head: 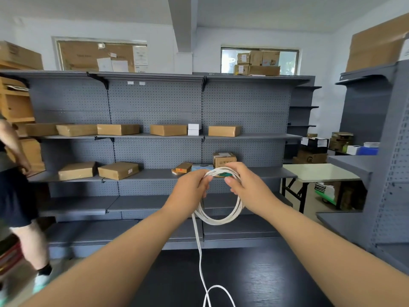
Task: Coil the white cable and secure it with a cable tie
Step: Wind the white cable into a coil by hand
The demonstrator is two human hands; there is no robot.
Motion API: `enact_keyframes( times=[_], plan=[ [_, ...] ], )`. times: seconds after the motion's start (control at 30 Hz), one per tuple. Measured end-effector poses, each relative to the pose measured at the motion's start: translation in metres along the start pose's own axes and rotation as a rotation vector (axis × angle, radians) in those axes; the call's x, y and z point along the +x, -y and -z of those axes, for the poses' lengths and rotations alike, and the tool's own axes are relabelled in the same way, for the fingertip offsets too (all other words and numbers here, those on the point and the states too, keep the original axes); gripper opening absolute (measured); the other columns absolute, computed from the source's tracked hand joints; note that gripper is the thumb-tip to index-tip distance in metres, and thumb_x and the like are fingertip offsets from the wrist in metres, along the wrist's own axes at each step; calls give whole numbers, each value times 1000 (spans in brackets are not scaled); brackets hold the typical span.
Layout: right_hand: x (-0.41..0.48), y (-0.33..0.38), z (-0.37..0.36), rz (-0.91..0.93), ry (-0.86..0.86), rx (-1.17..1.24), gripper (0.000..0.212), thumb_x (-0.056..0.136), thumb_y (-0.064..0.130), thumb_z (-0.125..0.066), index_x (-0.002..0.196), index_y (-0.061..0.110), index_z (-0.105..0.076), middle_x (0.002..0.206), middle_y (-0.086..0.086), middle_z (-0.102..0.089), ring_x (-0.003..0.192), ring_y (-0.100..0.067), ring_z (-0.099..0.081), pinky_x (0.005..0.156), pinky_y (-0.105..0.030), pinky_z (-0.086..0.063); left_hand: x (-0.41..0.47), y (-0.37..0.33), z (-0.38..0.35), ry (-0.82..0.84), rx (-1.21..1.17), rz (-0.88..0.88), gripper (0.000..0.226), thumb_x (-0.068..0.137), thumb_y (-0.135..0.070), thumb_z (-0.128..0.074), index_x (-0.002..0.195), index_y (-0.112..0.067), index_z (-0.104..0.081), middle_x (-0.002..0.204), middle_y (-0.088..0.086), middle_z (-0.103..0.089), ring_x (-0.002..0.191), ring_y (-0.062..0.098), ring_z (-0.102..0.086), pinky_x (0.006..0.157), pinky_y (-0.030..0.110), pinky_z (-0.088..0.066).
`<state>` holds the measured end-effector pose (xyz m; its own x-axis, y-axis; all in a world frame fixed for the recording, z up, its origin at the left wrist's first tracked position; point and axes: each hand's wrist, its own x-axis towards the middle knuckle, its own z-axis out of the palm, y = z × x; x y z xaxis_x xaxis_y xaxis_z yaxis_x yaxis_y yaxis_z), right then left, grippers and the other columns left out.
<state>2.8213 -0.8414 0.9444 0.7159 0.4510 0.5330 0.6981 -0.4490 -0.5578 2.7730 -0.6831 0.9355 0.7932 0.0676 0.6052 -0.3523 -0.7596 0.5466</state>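
The white cable (218, 219) is wound into a coil of several loops that I hold up in front of me. My left hand (190, 191) grips the coil's upper left part. My right hand (245, 187) pinches its top right, thumb below the strands. A small green piece (225, 174), possibly the cable tie, lies across the strands between my hands. A loose tail of the cable hangs from the coil down onto the dark table (254, 280) and loops there at the bottom edge of view.
Grey pegboard shelving (155, 138) with brown cardboard boxes (118, 170) stands behind the table. Another person (15, 185) stands at the far left. A white folding table (318, 172) and more shelving are on the right.
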Motion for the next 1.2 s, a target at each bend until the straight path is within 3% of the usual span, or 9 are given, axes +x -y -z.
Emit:
enact_keyframes(
  times=[0.1,0.27,0.4,0.53,0.67,0.87,0.97,1.07,1.2],
  plan=[
    [4,-1,4,76,61,-148,32,95,23,-47,127,18,-46,114,3,-54,95,-11,-50,79,-24,-35,7,-3,2,87,115,-57,26,98,-21,-41,91,-1,-57,78,13,-58,74,31,-58,71,38,-44],
    [6,0,3,71,87,-222,24,97,22,-43,118,15,-50,104,-2,-57,89,-15,-49,72,-28,-33,14,-6,3,165,241,-75,28,99,-24,-40,95,-1,-57,87,16,-62,79,30,-59,75,38,-44],
    [6,-4,0,82,58,-193,22,97,20,-43,115,12,-52,109,-3,-57,92,-14,-47,73,-26,-31,7,-3,-2,190,-69,62,20,98,-23,-44,99,-7,-56,76,1,-59,65,13,-58,59,13,-43],
    [5,-10,0,39,-12,-118,20,97,19,-42,113,11,-52,95,2,-54,89,-19,-50,71,-28,-32,-1,7,-10,200,-418,191,7,96,-17,-48,95,-14,-54,73,-1,-59,62,10,-60,64,21,-49],
    [4,-14,0,-53,-104,54,14,97,18,-42,105,15,-53,77,10,-48,82,-21,-51,82,-45,-48,-10,8,-17,139,-557,231,10,98,-17,-45,93,-14,-53,71,1,-56,61,13,-58,61,25,-47],
    [2,-14,-5,-105,-112,155,9,98,21,-38,101,23,-47,85,2,-54,74,-20,-55,68,-32,-42,-8,-3,-20,-38,-204,180,24,100,-21,-37,80,-14,-48,64,-2,-49,55,14,-53,45,8,-36],
    [4,-17,-6,-77,-77,47,18,98,22,-38,113,18,-47,98,-2,-57,87,-24,-57,75,-35,-44,-4,-5,-17,-61,-141,170,27,100,-22,-36,75,-20,-46,63,-1,-46,55,14,-47,43,8,-36],
    [6,-18,-5,17,-30,-74,29,98,21,-40,126,14,-43,115,-2,-52,107,-21,-51,81,-25,-34,2,-4,-13,2,-57,152,24,100,-25,-36,94,-11,-54,67,0,-47,56,14,-47,44,8,-38],
    [14,-13,-2,107,65,-216,29,98,23,-40,125,15,-46,119,-3,-53,99,-12,-46,77,-20,-28,10,-9,-8,135,76,91,22,100,-24,-37,98,-8,-53,69,0,-46,59,15,-47,61,28,-52]
  ],
)
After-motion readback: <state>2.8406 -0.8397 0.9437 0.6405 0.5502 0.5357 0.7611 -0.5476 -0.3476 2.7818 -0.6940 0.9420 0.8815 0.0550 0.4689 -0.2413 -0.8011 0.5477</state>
